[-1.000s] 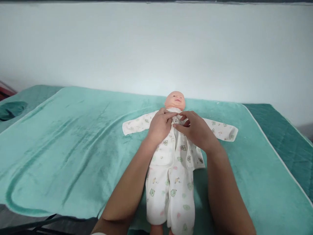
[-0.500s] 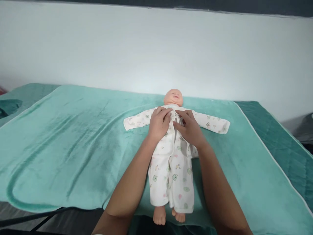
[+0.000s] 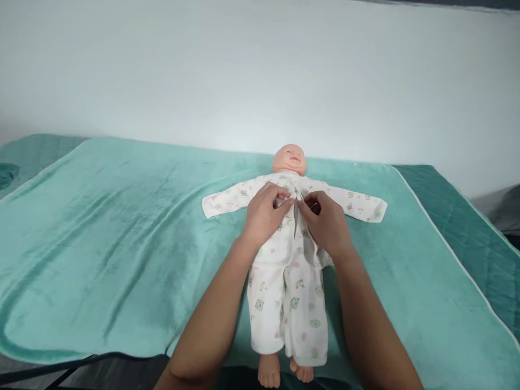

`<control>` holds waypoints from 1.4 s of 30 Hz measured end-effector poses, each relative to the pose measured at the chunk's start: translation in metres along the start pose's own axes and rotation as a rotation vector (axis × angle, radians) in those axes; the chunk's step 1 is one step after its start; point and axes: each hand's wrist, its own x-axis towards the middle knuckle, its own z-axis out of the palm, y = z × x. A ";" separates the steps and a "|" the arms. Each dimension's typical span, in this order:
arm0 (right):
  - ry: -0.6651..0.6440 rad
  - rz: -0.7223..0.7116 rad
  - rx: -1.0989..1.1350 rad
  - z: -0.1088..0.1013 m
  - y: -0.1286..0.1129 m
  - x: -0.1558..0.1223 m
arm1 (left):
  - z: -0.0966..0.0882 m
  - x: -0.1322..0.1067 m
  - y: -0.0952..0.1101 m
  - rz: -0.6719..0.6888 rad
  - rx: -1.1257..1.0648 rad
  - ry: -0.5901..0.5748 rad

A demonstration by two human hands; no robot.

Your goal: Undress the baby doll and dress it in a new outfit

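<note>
Closest, near the front edge of the green blanket (image 3: 162,233): bare feet (image 3: 268,371) of a doll (image 3: 290,164), flat on its back. Could slide toward that edge if tugged hard. Next, loose trousers (image 3: 266,309), likely to bunch up with any sliding. Then a white shirt (image 3: 275,249) with a loose flap (image 3: 324,259) off to the right — easy to snag and pull crooked. Above that, left hand (image 3: 268,211) and right hand (image 3: 328,223), both curled nearly closed, apparently pinching the shirt's front edges with thumbs and fingertips. Can't tell what else, if anything, inside the pinch. Could lose the cloth from so tiny a hold, or stretch it from pulling unevenly. Farther up, wide-spread sleeves (image 3: 228,200), quick to twist with too much pulling. Last, the head (image 3: 288,156), apt to tip from a jerk — close to the pale wall (image 3: 244,70).
</note>
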 end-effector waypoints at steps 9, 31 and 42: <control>-0.105 0.145 0.201 -0.017 0.001 0.007 | 0.003 -0.001 0.001 0.034 0.007 0.024; -0.058 0.109 0.484 0.007 -0.007 -0.005 | 0.001 0.000 0.002 0.012 -0.180 -0.044; -0.058 0.010 0.246 0.012 -0.008 -0.006 | 0.000 -0.001 0.008 -0.069 -0.163 -0.073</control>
